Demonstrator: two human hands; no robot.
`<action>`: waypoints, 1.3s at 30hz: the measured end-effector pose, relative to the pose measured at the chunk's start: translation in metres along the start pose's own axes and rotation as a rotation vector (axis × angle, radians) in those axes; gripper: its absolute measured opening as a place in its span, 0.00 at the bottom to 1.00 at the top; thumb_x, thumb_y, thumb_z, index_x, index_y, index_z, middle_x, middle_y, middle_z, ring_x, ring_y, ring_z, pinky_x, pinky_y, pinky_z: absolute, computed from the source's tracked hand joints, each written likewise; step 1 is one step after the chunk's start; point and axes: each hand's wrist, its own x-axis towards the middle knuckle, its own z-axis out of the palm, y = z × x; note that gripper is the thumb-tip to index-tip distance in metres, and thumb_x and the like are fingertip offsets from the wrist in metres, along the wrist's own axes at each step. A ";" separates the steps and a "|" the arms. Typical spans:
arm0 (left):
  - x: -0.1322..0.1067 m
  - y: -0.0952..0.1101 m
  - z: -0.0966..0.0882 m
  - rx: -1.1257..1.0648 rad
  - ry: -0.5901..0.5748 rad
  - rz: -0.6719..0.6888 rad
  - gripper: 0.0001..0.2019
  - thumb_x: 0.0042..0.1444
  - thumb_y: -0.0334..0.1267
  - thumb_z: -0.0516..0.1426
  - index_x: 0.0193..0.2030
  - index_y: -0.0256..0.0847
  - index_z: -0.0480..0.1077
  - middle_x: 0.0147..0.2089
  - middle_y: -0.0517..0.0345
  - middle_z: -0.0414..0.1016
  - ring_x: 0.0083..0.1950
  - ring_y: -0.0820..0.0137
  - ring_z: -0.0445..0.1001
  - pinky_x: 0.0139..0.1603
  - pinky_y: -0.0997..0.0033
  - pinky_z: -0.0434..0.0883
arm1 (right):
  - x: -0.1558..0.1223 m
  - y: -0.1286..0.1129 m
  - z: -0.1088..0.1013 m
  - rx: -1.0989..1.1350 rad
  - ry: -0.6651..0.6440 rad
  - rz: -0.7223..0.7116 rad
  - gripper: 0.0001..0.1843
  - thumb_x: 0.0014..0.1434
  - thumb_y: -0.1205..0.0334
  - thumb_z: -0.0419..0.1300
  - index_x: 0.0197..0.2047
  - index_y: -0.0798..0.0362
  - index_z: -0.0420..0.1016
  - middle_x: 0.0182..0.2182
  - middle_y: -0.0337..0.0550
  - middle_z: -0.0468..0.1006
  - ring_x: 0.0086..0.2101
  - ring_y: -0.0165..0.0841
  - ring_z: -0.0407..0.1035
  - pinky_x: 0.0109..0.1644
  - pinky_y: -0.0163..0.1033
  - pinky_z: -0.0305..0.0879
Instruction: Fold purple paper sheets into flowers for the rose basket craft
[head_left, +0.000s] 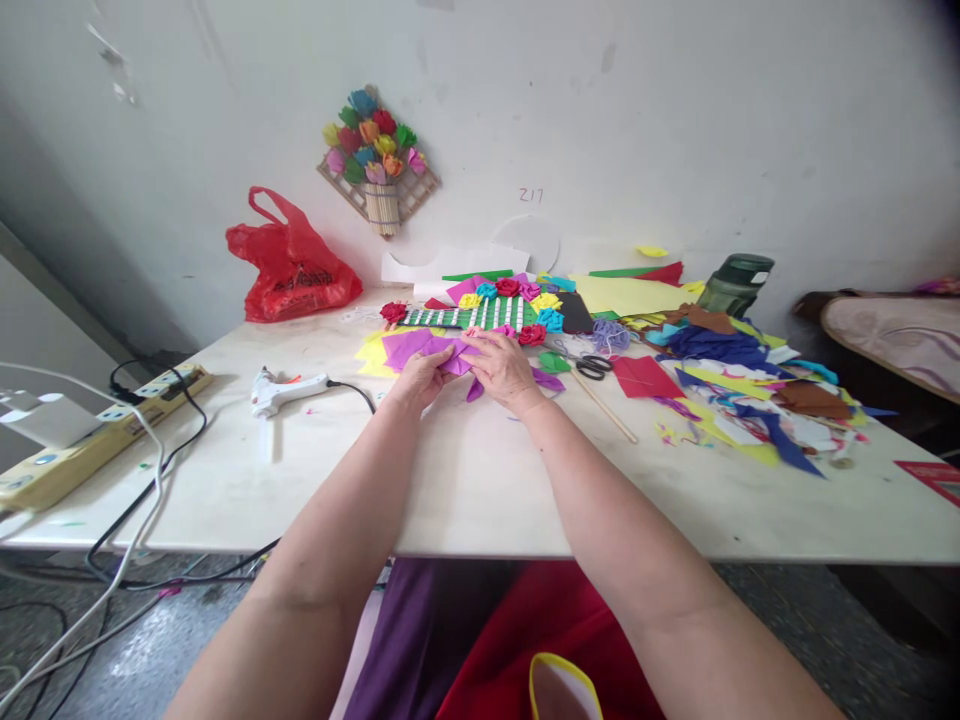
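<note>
Puffy, folded roses (550, 320) sit about a green-and-white woven panel (487, 315) on the smooth table (480, 490). Just in front, thin, creased purple paper (411, 345) spans both hands: the left hand (424, 376) pinches it, nearly closed; the right hand (504, 368), fingers bent, grips its other end.

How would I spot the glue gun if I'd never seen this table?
On the white table, look left. Between the yellow power strip and the person's left hand lies the glue gun: a white, pistol-shaped tool with a black cord, unlike the long, boxy strip.
</note>
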 end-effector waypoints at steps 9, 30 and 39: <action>0.002 -0.002 0.000 0.011 -0.017 0.015 0.08 0.42 0.27 0.62 0.31 0.32 0.71 0.26 0.58 0.74 0.28 0.75 0.73 0.33 0.74 0.73 | 0.001 0.001 0.002 0.034 0.019 0.025 0.14 0.53 0.69 0.55 0.40 0.47 0.78 0.54 0.39 0.67 0.52 0.39 0.55 0.56 0.49 0.53; -0.005 -0.004 0.009 0.004 -0.073 -0.107 0.06 0.48 0.25 0.52 0.29 0.31 0.71 0.29 0.49 0.77 0.35 0.65 0.77 0.43 0.62 0.73 | 0.003 0.003 0.012 0.251 0.233 0.345 0.05 0.49 0.63 0.61 0.23 0.52 0.74 0.36 0.44 0.74 0.40 0.37 0.64 0.48 0.45 0.59; -0.003 -0.006 0.007 0.014 -0.117 -0.141 0.07 0.49 0.26 0.51 0.30 0.31 0.71 0.29 0.49 0.77 0.34 0.64 0.77 0.42 0.62 0.74 | 0.003 0.000 0.013 0.278 0.230 0.445 0.07 0.49 0.63 0.61 0.22 0.54 0.72 0.37 0.45 0.74 0.40 0.35 0.64 0.48 0.42 0.59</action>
